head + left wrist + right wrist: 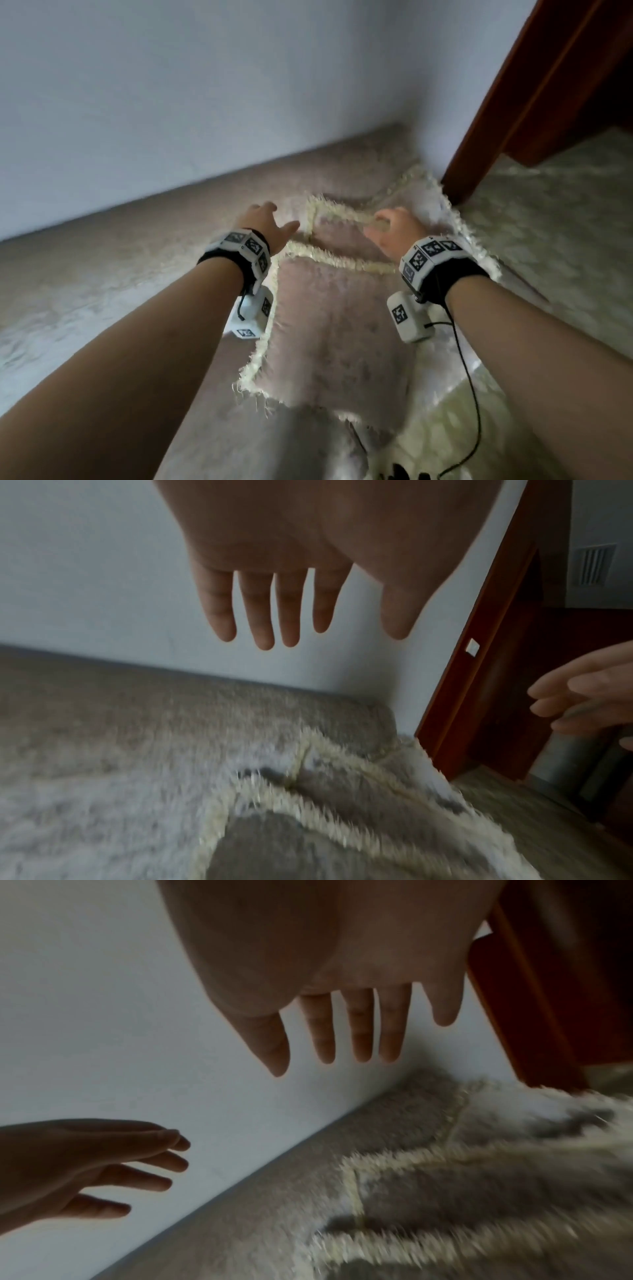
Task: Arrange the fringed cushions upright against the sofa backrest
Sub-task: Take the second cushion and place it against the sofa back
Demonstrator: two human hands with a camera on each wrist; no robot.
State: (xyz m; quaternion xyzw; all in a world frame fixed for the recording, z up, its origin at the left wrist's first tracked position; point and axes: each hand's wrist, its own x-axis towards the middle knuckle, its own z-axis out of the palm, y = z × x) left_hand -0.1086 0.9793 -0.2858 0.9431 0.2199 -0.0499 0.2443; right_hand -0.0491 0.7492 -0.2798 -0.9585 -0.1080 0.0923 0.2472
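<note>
Pinkish-grey cushions with cream fringe lie flat and overlapping on the sofa seat. The nearest cushion (335,342) is the largest in the head view, a second cushion (346,233) lies beyond it, and a third cushion (421,202) sits at the sofa's far end. My left hand (270,222) hovers over the second cushion's left corner, fingers straight and spread (274,610). My right hand (390,226) hangs above the same cushion's far fringe, fingers extended (359,1031), holding nothing. The low sofa backrest (171,219) runs along the wall.
A pale wall (239,85) rises behind the backrest. A red-brown door frame (534,96) stands just past the sofa's far end, with pale patterned floor (565,222) to the right. A black cable (469,377) hangs from my right wrist.
</note>
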